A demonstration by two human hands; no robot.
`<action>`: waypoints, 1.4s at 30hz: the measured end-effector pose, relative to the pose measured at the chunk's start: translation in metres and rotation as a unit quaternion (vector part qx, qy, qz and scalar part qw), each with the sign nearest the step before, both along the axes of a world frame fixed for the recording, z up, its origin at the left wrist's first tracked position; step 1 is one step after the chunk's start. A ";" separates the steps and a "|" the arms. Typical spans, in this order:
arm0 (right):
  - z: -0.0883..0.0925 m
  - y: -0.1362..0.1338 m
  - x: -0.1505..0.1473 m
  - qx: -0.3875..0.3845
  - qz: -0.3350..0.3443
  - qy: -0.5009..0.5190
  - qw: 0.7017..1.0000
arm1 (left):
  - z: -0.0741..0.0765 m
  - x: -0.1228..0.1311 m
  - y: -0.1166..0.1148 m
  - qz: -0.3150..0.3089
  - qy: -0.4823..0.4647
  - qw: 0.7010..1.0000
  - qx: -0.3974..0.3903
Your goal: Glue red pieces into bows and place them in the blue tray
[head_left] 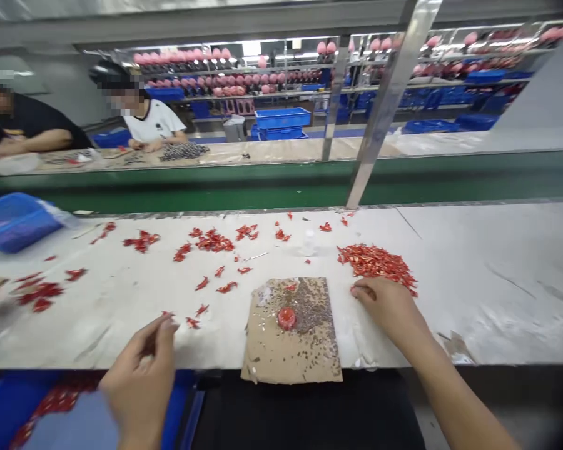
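Loosely curled and holding nothing that shows, the right hand rests its parted fingertips against the lower edge of a heap of shiny red slivers. The heap's long axis runs from upper left to lower right, so its near end lies just beyond those fingers. The left hand is much farther from the heap, raised at the front edge of the workbench with thumb and fingers pinched together; whether they hold a small piece is too hard to tell. Between the hands lies a cardboard sheet dusted with grey specks and bearing a round red blob. Loose red pieces scatter across the white bench surface, and a blue plastic tray sits at far left.
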State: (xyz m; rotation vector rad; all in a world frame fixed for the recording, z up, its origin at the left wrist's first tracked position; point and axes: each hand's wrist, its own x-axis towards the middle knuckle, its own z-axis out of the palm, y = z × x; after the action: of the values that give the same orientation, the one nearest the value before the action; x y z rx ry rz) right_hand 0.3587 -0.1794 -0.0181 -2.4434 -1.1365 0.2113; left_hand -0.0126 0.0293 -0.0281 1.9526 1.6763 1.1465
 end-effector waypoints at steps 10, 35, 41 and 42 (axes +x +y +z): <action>-0.027 -0.009 -0.015 0.138 0.085 0.034 0.986 | 0.015 0.062 0.065 -0.219 0.172 0.950 0.138; -0.040 -0.016 -0.022 0.188 0.103 0.000 0.977 | 0.007 0.069 0.172 -0.380 0.312 0.871 0.003; -0.045 -0.017 -0.019 0.176 0.107 0.008 0.979 | 0.025 0.032 0.129 -0.354 0.286 0.890 0.020; -0.045 -0.018 -0.018 0.174 0.108 0.007 0.979 | 0.025 0.031 0.116 -0.334 0.270 0.902 0.043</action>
State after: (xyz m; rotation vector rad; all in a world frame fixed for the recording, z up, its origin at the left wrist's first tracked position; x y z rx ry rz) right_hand 0.3402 -0.1973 -0.0635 -2.0121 -1.3099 0.0837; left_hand 0.0179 0.1450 -0.0033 2.7576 0.9722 0.4416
